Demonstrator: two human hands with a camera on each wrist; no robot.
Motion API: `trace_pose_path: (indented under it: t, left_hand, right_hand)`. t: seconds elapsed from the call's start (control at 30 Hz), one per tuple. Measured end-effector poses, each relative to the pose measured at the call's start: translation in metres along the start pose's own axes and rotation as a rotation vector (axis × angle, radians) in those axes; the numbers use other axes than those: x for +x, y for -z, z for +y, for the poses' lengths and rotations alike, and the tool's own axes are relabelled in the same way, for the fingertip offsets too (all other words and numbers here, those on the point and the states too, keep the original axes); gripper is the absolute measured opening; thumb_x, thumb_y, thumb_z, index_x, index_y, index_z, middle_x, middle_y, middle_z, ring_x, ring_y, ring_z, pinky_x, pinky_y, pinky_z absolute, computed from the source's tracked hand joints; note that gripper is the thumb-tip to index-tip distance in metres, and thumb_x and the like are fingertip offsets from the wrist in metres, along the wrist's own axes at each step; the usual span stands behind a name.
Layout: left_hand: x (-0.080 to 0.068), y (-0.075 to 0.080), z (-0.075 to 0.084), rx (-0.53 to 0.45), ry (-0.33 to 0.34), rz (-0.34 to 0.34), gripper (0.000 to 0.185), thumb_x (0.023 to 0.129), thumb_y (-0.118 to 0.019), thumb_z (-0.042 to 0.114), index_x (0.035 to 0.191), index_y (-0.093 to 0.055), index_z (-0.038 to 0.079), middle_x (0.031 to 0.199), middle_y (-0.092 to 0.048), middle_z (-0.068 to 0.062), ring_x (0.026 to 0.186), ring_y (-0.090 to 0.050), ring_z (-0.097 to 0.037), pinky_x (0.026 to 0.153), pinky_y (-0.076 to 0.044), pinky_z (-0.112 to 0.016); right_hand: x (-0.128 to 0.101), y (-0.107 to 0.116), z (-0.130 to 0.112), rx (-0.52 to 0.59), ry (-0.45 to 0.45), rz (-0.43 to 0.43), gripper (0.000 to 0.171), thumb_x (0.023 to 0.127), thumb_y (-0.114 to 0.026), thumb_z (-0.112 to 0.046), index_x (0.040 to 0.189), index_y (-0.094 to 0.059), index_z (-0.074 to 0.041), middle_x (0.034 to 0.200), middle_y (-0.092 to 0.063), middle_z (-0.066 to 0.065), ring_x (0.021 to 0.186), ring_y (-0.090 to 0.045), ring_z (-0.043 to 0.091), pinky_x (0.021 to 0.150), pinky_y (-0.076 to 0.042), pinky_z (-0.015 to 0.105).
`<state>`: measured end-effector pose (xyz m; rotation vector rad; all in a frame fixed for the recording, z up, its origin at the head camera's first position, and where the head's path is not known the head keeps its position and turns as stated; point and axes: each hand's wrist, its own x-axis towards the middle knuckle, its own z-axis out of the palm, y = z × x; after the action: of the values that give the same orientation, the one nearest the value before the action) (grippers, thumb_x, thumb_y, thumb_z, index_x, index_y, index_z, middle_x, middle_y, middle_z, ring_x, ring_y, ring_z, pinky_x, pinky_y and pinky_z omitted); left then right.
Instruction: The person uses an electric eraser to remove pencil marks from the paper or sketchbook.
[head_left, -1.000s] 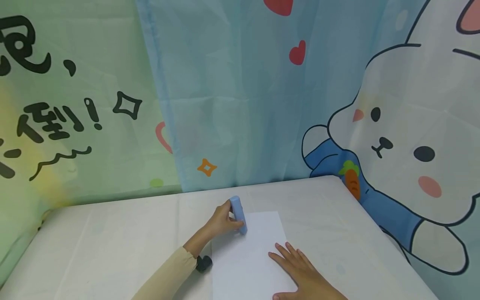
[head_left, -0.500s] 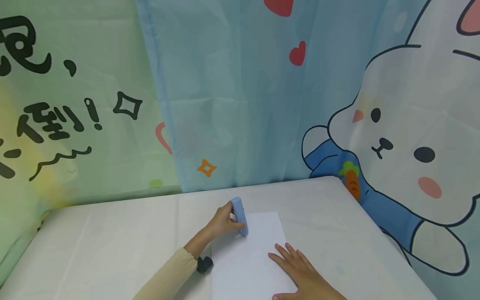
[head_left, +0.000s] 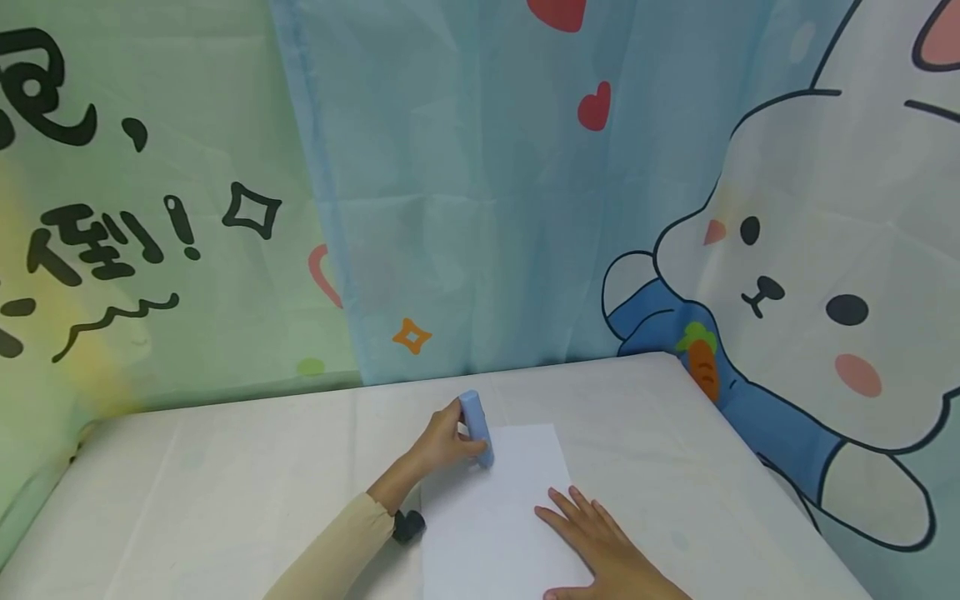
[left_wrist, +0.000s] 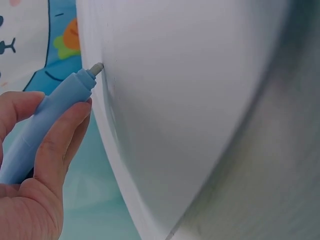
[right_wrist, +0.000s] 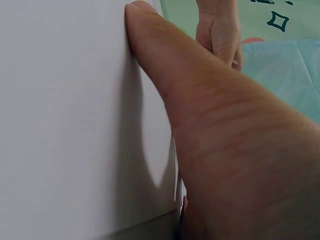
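Note:
My left hand [head_left: 444,442] holds a light blue electric eraser [head_left: 477,428] over the upper left part of a white sheet of paper [head_left: 487,533]. In the left wrist view, thumb and fingers grip its thick body, and the grey tip [left_wrist: 96,69] meets the paper. Tiny dark specks [left_wrist: 111,82] show on the sheet near that tip. Fingers spread, my right hand [head_left: 592,546] rests on the right edge of the paper. The right wrist view shows its thumb [right_wrist: 155,35] lying against the sheet.
The paper lies on a table with a white cloth [head_left: 262,492]. Behind the table hangs a printed curtain [head_left: 465,208] with a rabbit and lettering. A black wrist camera [head_left: 408,527] sits under the left wrist.
The left hand and the electric eraser have shifted only slightly, down and then back up. The right hand stays in place on the paper.

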<state>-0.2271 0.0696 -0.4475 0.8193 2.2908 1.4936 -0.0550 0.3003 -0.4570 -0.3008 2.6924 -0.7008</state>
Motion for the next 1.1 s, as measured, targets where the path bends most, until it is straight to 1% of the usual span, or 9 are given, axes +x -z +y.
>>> trace_pose_path:
  t: [0.17,0.3,0.43,0.67,0.83,1.1]
  left_hand:
    - [-0.0006,-0.0011,0.0001,-0.008,0.003,-0.013,0.041,0.083,-0.072,0.001,0.114,-0.048,-0.006,0.099,-0.059,-0.014,0.083,-0.061,-0.019,0.068,-0.052,-0.022]
    - [-0.0024,-0.0014,0.0006,-0.014,0.008,-0.018,0.04,0.083,-0.072,0.001,0.114,-0.047,-0.006,0.099,-0.059,-0.014,0.083,-0.06,-0.018,0.068,-0.052,-0.022]
    - [-0.0047,-0.0017,0.0,-0.012,0.009,-0.017,0.04,0.083,-0.073,0.001,0.113,-0.048,-0.006,0.098,-0.058,-0.012,0.083,-0.059,-0.017,0.068,-0.051,-0.021]
    - [-0.0075,-0.0048,-0.0035,-0.022,-0.007,-0.029,0.039,0.082,-0.073,0.0,0.111,-0.048,-0.006,0.096,-0.058,-0.011,0.082,-0.061,-0.019,0.068,-0.052,-0.02]
    - [-0.0088,-0.0056,-0.0027,-0.025,-0.022,-0.041,0.039,0.082,-0.073,-0.001,0.111,-0.048,-0.005,0.095,-0.058,-0.011,0.083,-0.062,-0.022,0.068,-0.052,-0.02]
    - [-0.0094,-0.002,0.0,-0.008,-0.028,-0.034,0.039,0.083,-0.073,0.001,0.112,-0.048,-0.006,0.096,-0.058,-0.012,0.079,-0.059,-0.015,0.066,-0.05,-0.02]
  right_hand:
    - [0.0001,0.0007,-0.0005,0.0,-0.009,0.0,0.097,0.076,-0.069,-0.066,0.149,-0.037,-0.011,0.159,-0.023,0.017,0.144,-0.012,0.047,0.111,-0.004,0.071]
    - [-0.0004,0.0013,-0.0007,0.004,-0.011,-0.002,0.097,0.076,-0.069,-0.066,0.149,-0.037,-0.011,0.16,-0.022,0.016,0.145,-0.011,0.047,0.111,-0.004,0.071]
    - [0.0002,0.0005,-0.0011,0.0,-0.026,-0.011,0.097,0.075,-0.068,-0.067,0.149,-0.037,-0.014,0.16,-0.021,0.015,0.145,-0.011,0.046,0.111,-0.004,0.07]
    - [0.0001,-0.0012,-0.0004,-0.012,-0.038,-0.019,0.097,0.074,-0.067,-0.069,0.15,-0.036,-0.016,0.161,-0.021,0.013,0.145,-0.012,0.045,0.111,-0.004,0.07]
    - [0.0002,-0.0011,-0.0003,-0.016,-0.033,-0.012,0.098,0.074,-0.067,-0.069,0.15,-0.037,-0.016,0.161,-0.021,0.013,0.145,-0.012,0.045,0.111,-0.004,0.07]
    - [0.0016,-0.0004,-0.0007,-0.012,-0.016,0.002,0.097,0.074,-0.068,-0.068,0.149,-0.037,-0.014,0.16,-0.022,0.014,0.145,-0.012,0.046,0.111,-0.004,0.07]
